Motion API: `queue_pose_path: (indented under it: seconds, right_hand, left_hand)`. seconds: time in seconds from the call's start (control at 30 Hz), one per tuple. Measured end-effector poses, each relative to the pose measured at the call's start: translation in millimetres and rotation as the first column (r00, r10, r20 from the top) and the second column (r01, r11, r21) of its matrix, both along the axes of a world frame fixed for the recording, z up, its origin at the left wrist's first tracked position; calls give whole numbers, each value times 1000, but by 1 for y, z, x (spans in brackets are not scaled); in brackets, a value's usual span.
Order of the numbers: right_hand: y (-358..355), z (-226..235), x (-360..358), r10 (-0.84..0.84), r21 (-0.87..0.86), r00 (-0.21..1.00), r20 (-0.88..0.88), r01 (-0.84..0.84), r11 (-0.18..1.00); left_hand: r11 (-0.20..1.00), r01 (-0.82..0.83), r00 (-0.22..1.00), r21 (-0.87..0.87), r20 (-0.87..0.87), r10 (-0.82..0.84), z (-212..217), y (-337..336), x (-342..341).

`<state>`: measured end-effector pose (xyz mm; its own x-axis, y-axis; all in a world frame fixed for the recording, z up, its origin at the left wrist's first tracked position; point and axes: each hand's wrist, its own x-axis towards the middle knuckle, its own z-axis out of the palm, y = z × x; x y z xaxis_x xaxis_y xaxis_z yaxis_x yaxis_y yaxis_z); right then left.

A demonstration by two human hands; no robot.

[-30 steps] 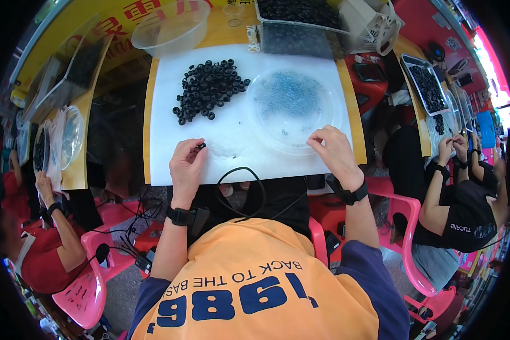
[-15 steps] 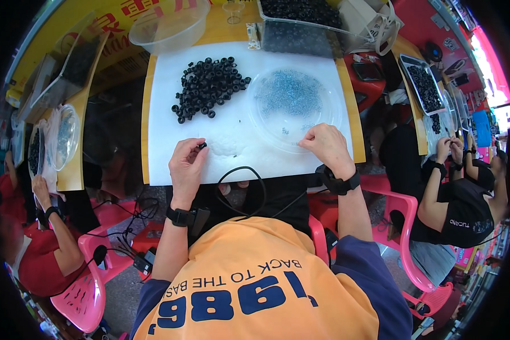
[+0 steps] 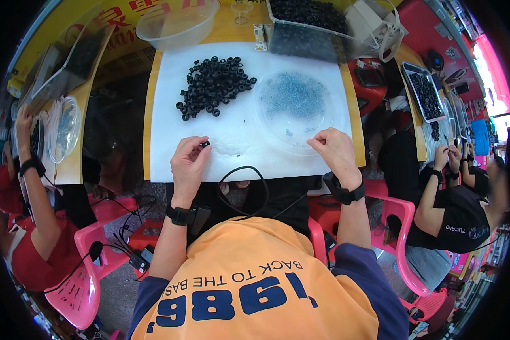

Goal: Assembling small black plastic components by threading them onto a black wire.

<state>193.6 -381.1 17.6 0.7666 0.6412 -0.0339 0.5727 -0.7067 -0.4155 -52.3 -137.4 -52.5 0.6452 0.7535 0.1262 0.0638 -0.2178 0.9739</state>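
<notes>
My left hand [image 3: 188, 164] rests at the near edge of the white work surface [image 3: 170, 96] and pinches one small black ring [image 3: 205, 144] between thumb and fingers. A pile of black rings [image 3: 213, 85] lies farther out on the white surface. My right hand [image 3: 337, 150] sits curled at the near rim of a clear plastic dish [image 3: 297, 110] that holds tiny blue beads. What its fingertips pinch is too small to see. Both wrists wear black bands.
A clear bowl [image 3: 175, 25] and a clear bin of black rings [image 3: 309, 20] stand at the far edge. A black cable [image 3: 243, 187] loops at the table's near edge. Other people sit at left [image 3: 31, 221] and right [image 3: 453, 209] on pink chairs.
My right hand has slid left and slightly back, from over the dish's right side to its near rim. My left hand keeps its place with the black ring.
</notes>
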Motion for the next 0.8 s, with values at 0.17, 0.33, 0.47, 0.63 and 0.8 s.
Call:
queue_pose_path:
  seconds: [0.17,0.33,0.47,0.63,0.8]
  right_hand:
    - [12,2,-5,13,-171,1000,16,-10,985]
    - [16,-4,-3,-45,-169,999,-5,43,985]
    - [15,-6,-1,-76,-142,995,-63,67,988]
    - [9,-12,-2,-57,-73,996,-62,53,996]
    - [1,-8,3,111,122,993,24,-113,986]
  left_hand:
    - [1000,4,1000,17,-18,-3,4,-1,1]
    - [1000,16,1000,2,-8,-16,3,0,-1]
    - [999,11,1000,-42,4,-11,4,0,0]
    - [997,2,1000,-83,1,-2,8,1,-1]
    - [997,6,1000,-81,19,-5,2,1,-2]
